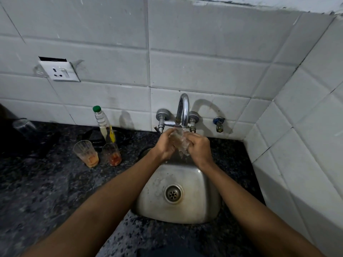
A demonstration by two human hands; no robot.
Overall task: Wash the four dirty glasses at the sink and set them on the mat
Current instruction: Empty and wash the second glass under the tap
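A clear glass [181, 142] is held under the running tap [182, 110], above the steel sink [207, 208]. My left hand [165, 143] grips its left side and my right hand [199, 147] grips its right side. Water streams over the glass. Two dirty glasses stand on the counter left of the sink: one with orange residue [86, 153], one with red residue [112, 153]. Another clear glass [24, 127] sits upside down on a dark mat [37, 145] at the far left.
A clear bottle with a green cap [103, 123] stands behind the dirty glasses, by the tiled wall. A wall socket [59, 71] is up left. A small side valve [219, 123] sits right of the tap. The tiled wall closes in on the right.
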